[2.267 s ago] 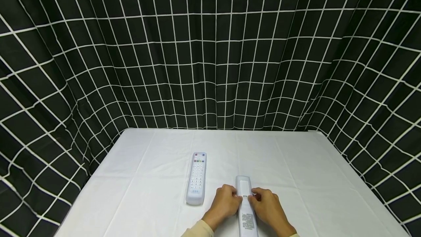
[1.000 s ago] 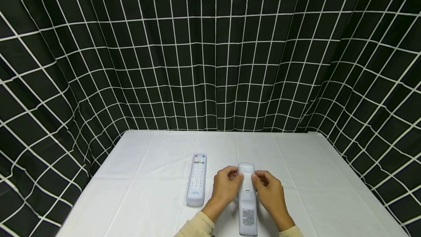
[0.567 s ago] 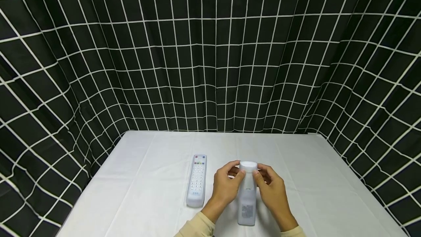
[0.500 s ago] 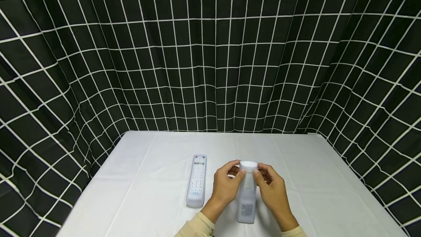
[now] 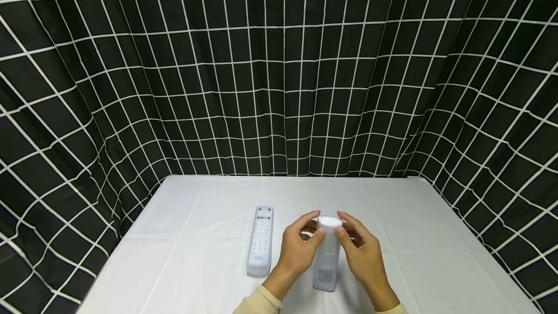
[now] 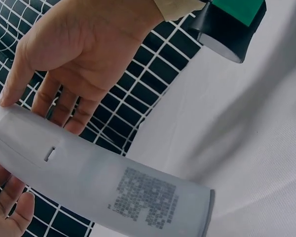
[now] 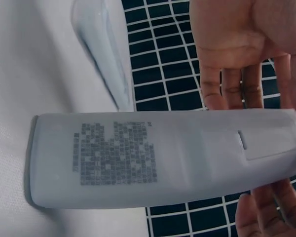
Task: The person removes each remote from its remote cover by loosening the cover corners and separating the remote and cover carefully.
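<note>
Two remotes are present on a bench point(image 5: 183, 256) covered in white cloth. The first remote point(image 5: 327, 256) is held between both hands near the front middle of the bench, tilted up with its far end raised and its near end resting on or just above the cloth; contact there cannot be confirmed. Its back faces up: a battery cover with a small latch slot and a printed code patch are visible in the wrist views.

The left hand point(image 5: 298, 248) grips the raised end from the left, thumb on the top face, fingers curled behind. The right hand point(image 5: 363, 253) grips the same end from the right, thumb on top, fingers curled round the far side.

The second remote point(image 5: 260, 240) lies flat, buttons up, just left of the left hand, not touching it, roughly parallel to the held one.

A black curtain point(image 5: 279, 71) with a white grid encloses the bench on the back and sides.
</note>
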Tool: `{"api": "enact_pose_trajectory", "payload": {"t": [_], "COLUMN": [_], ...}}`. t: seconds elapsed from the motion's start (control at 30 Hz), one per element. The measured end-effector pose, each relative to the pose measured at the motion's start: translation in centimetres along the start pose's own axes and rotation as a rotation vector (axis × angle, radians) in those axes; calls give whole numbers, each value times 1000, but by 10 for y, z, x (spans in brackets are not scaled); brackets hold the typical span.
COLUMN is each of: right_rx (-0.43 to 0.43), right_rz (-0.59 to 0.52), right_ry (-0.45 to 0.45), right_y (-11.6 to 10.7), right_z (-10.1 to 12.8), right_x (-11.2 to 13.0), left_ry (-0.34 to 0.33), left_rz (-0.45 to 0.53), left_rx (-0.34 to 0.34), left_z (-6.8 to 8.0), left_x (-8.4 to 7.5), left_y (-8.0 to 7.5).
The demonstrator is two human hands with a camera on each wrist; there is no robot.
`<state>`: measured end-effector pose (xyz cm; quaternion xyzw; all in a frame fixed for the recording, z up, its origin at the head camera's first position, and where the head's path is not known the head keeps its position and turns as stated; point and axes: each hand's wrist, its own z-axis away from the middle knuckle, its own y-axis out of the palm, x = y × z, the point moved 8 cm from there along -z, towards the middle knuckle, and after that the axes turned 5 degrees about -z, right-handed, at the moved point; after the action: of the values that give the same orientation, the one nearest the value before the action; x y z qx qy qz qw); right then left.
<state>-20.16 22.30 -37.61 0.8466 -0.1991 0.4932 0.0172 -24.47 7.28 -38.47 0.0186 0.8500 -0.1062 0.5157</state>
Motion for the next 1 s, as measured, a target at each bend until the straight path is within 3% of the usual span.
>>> {"api": "enact_pose_trajectory", "payload": {"t": [0.27,0.5,0.6,0.8,0.9,1.0], "right_rx": [13,33,12,-72,-67,7], "right_rz": [-146,-237,-223,-55,-49,-112], "right_ry": [-107,-185,-152,-26,-59,-174], "right_y": [-6,-11,-13,-15,-14,-10], "right_z": [3,-1,-3,-6,-4,0], "right_x": [7,16,16,14,15,19], "left_ry": [71,122,141,175,174,174], "left_rz": [-14,-17,-23,-20,-22,-31], "left_rx": [24,36,35,13,6,10], "left_z": [1,6,8,9,10,10], "left_x": [-14,-47,-52,-53,-52,-52], "left_y": [1,-5,-7,-7,-8,-7]}}
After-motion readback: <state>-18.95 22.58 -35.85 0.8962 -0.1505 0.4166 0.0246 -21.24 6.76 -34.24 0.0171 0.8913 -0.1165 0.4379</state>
